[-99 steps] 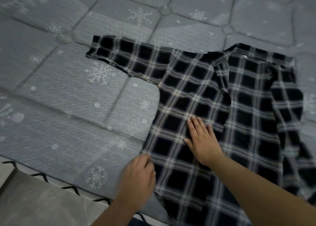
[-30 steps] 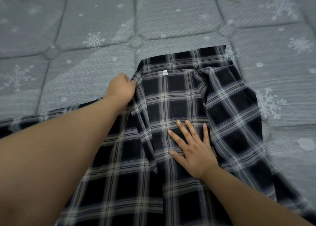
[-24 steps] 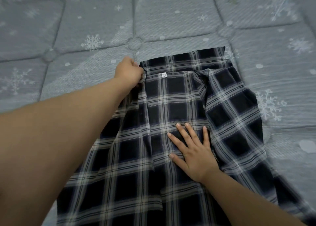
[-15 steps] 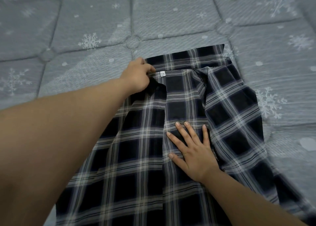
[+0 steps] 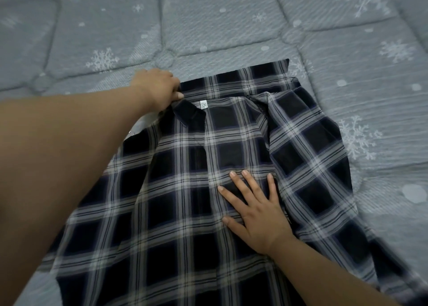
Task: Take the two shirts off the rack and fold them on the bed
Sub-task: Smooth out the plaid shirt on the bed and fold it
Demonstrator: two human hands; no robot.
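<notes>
Shirt (image 5: 208, 190): flat on bed (image 5: 231, 23), left panel now folded inward. Your left hand (image 5: 157, 90) pinches the collar (image 5: 231, 81) corner, fingers curled; right hand (image 5: 254, 215), fingers spread, presses below collar. First fold likely done.

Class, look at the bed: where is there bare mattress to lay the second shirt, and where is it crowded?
Bare mattress lies beyond the collar and right of the plaid shirt. The near middle is crowded: the shirt is spread there, with the left hand at its collar and the right hand flat on it.

left hand (image 5: 159, 90) pinches shirt (image 5: 180, 213) collar (image 5: 188, 113) — right hand (image 5: 257, 215) flat
</notes>
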